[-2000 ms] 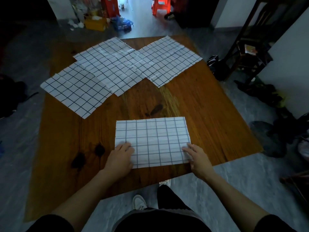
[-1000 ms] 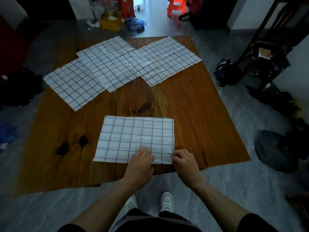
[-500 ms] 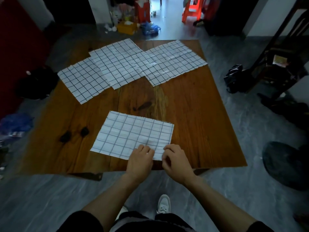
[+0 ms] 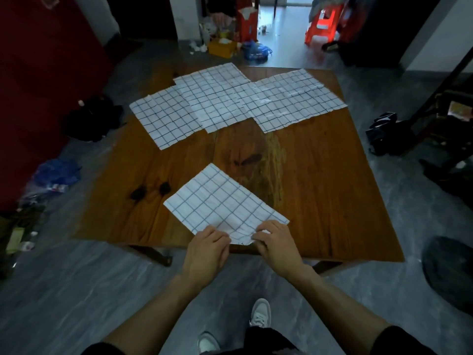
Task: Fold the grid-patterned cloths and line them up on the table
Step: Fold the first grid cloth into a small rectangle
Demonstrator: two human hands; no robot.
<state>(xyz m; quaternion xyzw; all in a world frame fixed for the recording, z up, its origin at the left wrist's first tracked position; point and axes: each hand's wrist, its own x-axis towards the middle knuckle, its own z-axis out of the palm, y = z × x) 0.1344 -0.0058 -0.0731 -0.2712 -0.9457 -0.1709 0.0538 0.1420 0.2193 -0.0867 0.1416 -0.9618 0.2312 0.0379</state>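
Note:
A folded white cloth with a blue grid [image 4: 220,203] lies turned at an angle near the front edge of the wooden table [image 4: 320,190]. My left hand [image 4: 208,248] and my right hand [image 4: 275,245] sit close together at its nearest corner, fingers curled and pinching the cloth's edges, which pucker between them. Three unfolded grid cloths lie overlapping across the far side: one at the left [image 4: 166,119], one in the middle [image 4: 215,98] and one at the right [image 4: 291,101].
Dark knots [image 4: 151,192] mark the table left of the folded cloth. On the floor lie a black bag [image 4: 381,134] at the right, dark clothes [image 4: 92,119] at the left and clutter with a yellow box [image 4: 222,47] beyond the table. A dark chair frame [image 4: 448,111] stands right.
Both hands have slid from the cloth's two near corners to its right end and come together there. The folded cloth has been turned at an angle, its gripped corner toward me.

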